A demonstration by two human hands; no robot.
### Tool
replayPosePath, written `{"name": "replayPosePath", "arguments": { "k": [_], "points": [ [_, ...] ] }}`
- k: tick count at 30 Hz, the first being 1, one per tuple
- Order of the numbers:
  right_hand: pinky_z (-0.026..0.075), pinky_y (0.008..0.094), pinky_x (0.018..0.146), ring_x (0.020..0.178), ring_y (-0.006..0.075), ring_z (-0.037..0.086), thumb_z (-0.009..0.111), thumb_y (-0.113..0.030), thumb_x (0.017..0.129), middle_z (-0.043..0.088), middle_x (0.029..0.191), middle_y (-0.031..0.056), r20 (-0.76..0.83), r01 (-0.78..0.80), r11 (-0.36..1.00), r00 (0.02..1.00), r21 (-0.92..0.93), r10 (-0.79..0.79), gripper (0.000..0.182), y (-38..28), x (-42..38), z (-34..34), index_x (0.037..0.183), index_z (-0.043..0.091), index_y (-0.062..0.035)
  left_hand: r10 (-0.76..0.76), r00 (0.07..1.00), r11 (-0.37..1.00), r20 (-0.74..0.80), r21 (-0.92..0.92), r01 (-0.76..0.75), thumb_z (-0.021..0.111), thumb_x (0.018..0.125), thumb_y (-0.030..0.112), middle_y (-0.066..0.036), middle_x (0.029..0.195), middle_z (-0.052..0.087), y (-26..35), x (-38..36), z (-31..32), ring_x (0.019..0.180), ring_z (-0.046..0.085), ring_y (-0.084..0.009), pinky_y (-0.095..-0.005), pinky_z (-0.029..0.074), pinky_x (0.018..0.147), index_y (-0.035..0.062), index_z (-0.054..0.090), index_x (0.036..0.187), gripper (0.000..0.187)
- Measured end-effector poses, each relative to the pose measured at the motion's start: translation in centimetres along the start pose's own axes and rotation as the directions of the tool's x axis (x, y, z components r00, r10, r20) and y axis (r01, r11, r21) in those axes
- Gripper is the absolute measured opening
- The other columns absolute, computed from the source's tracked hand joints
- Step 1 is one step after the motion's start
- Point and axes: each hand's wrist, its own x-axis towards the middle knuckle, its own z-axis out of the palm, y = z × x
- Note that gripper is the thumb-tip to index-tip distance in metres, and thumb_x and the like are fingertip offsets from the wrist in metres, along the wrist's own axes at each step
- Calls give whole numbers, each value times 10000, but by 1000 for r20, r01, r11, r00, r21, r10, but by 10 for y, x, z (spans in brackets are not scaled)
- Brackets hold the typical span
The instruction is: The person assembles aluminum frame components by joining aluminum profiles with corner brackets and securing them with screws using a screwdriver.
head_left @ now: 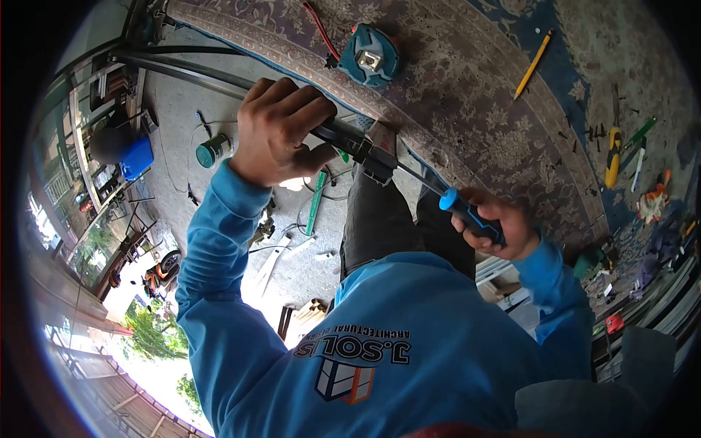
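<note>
My left hand (283, 131) is wrapped around a long dark metal bar (339, 135), which runs from the upper left toward the middle. In my right hand (504, 223) is a screwdriver (475, 217) with a blue and black handle. Its thin shaft points up and left, and its tip meets the end of the bar, where a dark bracket-like end piece (376, 166) sits. Whether the tip is seated in a screw is too small to tell. Above the bar, a teal tool (370, 62) with a red cord lies on the patterned carpet (453, 80).
A yellow pencil (533, 64) and a yellow-handled screwdriver (613, 157) lie to the right, near several dark screws (596, 133). On the concrete floor at left stand a green can (213, 150) and a green strip (316, 204). Metal lengths (650, 306) are stacked at lower right.
</note>
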Motion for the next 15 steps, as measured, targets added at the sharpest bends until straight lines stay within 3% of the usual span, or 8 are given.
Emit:
{"name": "replayPosePath", "arguments": {
  "k": [2, 3, 5, 8, 10, 11, 13, 15],
  "points": [
    [459, 238, 507, 591, 142, 566, 579, -169, 847, 595, 1022, 138, -13, 261, 748, 941, -610, -338, 525, -1, -4, 19, 1327, 428, -20, -16, 1000, 1000, 0, 26, 16, 744, 459, 299, -9, 747, 553, -5, 0, 0, 674, 517, -210, -357, 366, 621, 128, 586, 778, 395],
    [466, 255, 567, 633, 134, 577, 582, -152, 836, 604, 973, 126, 337, 432, 0, 704, -902, -626, 542, 8, 3, 19, 1336, 427, -13, -12, 1000, 999, 12, 35, 12, 752, 470, 302, -8, 765, 556, -5, -3, 1, 682, 516, -208, -359, 366, 628, 131, 587, 798, 405],
    [467, 263, 587, 648, 131, 577, 585, -146, 832, 601, 977, 124, 505, 406, -303, 644, -862, -574, 552, 8, 5, 13, 1342, 422, -13, -14, 997, 998, 74, 55, 10, 772, 497, 317, -20, 830, 563, -2, -4, -2, 725, 519, -219, -370, 371, 653, 124, 586, 868, 457],
    [468, 266, 597, 645, 141, 570, 586, -128, 832, 597, 1002, 126, 148, 302, 248, 857, -920, -493, 516, 10, -7, 12, 1320, 461, -18, -3, 999, 996, 52, 91, -1, 777, 495, 327, -47, 867, 564, -10, -6, -1, 765, 525, -243, -384, 386, 680, 108, 586, 896, 495],
    [476, 258, 612, 637, 136, 564, 581, -118, 843, 605, 1000, 133, 78, 58, 997, 996, -59, -54, 438, -4, 2, 2, 1266, 525, -17, 82, 996, 992, 37, 93, -85, 782, 526, 341, -66, 929, 568, -9, -2, -9, 812, 537, -256, -410, 402, 733, 98, 581, 951, 529],
    [477, 258, 601, 641, 137, 566, 581, -126, 848, 604, 1001, 136, 0, 200, 909, 977, -365, -215, 426, -2, -1, 16, 1257, 530, -20, 55, 993, 991, 100, 112, -67, 781, 535, 348, -62, 945, 568, -11, -3, -12, 840, 545, -254, -411, 404, 750, 98, 580, 980, 549],
    [475, 261, 571, 652, 142, 569, 588, -152, 853, 595, 1036, 143, 278, 393, 89, 776, -915, -566, 442, 12, -8, 33, 1269, 506, -29, 61, 996, 991, 58, 118, -68, 760, 539, 372, -62, 870, 538, -9, -2, -12, 803, 530, -255, -405, 386, 720, 110, 584, 896, 477],
    [460, 264, 530, 651, 152, 566, 599, -187, 850, 583, 1070, 144, 626, 339, -547, 591, -765, -509, 494, 12, -3, 35, 1300, 457, -40, 41, 997, 996, 72, 74, -46, 763, 558, 350, -44, 860, 536, -7, -3, -16, 806, 528, -243, -403, 396, 727, 118, 575, 906, 458]
  ]
}}
